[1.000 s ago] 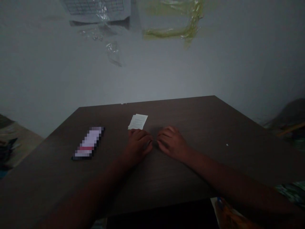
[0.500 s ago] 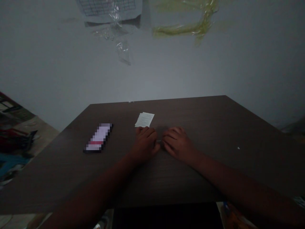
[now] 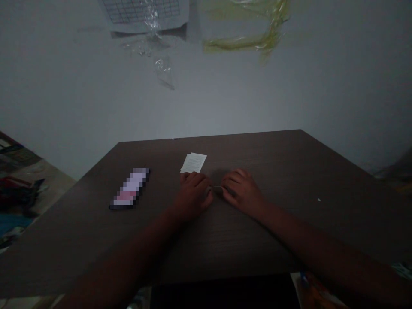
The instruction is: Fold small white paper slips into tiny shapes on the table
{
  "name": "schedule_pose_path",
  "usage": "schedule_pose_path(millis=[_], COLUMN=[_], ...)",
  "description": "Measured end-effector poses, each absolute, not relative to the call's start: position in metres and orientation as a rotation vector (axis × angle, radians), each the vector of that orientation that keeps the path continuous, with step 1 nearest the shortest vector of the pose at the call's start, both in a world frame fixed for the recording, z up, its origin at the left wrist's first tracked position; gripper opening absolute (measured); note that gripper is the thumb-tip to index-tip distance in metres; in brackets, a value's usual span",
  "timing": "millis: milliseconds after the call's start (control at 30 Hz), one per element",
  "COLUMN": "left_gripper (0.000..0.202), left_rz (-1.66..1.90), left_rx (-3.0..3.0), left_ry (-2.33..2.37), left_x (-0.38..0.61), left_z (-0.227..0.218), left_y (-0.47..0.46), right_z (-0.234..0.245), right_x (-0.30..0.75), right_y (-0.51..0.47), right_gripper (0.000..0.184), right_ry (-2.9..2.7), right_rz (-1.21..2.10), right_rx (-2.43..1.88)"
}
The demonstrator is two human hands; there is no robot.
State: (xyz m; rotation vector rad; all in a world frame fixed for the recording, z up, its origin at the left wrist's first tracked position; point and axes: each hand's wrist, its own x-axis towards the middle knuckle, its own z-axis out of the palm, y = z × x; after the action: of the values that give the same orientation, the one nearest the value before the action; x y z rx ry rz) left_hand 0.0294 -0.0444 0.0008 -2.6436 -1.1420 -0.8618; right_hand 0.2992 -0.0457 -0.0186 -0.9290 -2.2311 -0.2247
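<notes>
My left hand [image 3: 193, 194] and my right hand [image 3: 242, 191] rest low over the brown table [image 3: 199, 240], a small gap apart. Across that gap runs a thin pale strip [image 3: 217, 186], its ends disappearing into the closed fingers of both hands. What it is made of is too dim and small to tell. Just beyond my left fingers lie a few sheets of printed white paper [image 3: 193, 162], slightly fanned.
A phone [image 3: 130, 188] with a blurred screen lies on the left of the table. Toward the right sits a tiny white scrap [image 3: 319, 199]. The wall [image 3: 241, 94] behind carries taped paper and yellow tape [image 3: 234, 44]. Clutter fills the floor at left.
My hands have drawn slightly apart, and more of the thin strip shows between them. The whole view has shifted a little; phone and papers stay put on the table.
</notes>
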Motion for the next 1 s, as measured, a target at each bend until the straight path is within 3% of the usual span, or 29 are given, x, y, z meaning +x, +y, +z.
schedule_pose_path(millis=[233, 867, 1000], left_gripper=[0.013, 0.013, 0.023], left_rz=[-0.834, -0.842, -0.866], left_rx=[-2.654, -2.554, -2.641], left_ry=[-1.087, -1.312, -1.201], left_x=[0.042, 0.009, 0.011], left_z=[0.003, 0.005, 0.004], left_y=[-0.049, -0.029, -0.032], right_z=[-0.020, -0.023, -0.024], right_x=[0.291, 0.298, 0.297], right_y=[-0.049, -0.042, -0.042], right_gripper=[0.013, 0.013, 0.012], right_ry=[-2.252, -2.170, -2.157], right_rz=[-0.207, -0.262, -0.276], right_rx=[-0.893, -0.923, -0.882])
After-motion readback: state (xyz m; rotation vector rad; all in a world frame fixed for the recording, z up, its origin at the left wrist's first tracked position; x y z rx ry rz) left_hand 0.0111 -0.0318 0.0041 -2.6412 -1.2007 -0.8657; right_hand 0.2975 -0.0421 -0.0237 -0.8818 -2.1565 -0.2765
